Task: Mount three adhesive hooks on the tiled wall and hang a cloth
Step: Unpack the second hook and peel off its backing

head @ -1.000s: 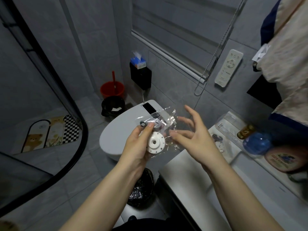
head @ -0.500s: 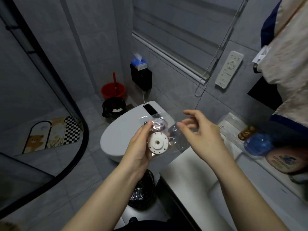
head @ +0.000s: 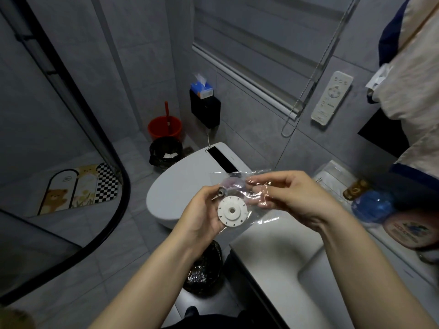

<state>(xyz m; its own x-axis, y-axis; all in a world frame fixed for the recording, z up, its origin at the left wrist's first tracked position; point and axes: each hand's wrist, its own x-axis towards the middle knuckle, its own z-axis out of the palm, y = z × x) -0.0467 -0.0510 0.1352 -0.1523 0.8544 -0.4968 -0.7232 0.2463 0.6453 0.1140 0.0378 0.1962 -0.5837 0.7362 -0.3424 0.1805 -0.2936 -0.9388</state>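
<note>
left hand point(head: 202, 214): grips the white round hook base point(head: 232, 211) at its 9 o'clock edge, thumb up by the small metal hook piece point(head: 220, 193); disc face turned toward camera, probably to steady the pack while the other hand works it.
right hand point(head: 292, 198): fingers curled, pinching the clear plastic bag point(head: 259, 200) at the disc's 2 o'clock; looks like pulling the bag open or off.
hook base: inside or half out of the bag, cannot tell which; letters round its rim, centre hole visible.
task thing location: hook pack held in mid-air between both hands, above the toilet point(head: 183, 184) and the counter point(head: 273, 238) edge; nothing on the wall yet.
step (judgement): unpacking, very early; no hook mounted, cloth not hung.
other packs: clear packaging point(head: 332, 176) on the counter at 3 o'clock of the hands, contents unclear.
cloth: pale fabric with dark trim point(head: 413, 74) hanging at 1 o'clock, possibly the cloth.
surface: white counter, glossy, blue bottle point(head: 370, 206) at 3 o'clock.
room: grey tiled wall point(head: 261, 129), blind, remote holder point(head: 331, 98), red bucket point(head: 164, 127), curved shower door point(head: 78, 110) at 9 o'clock.
</note>
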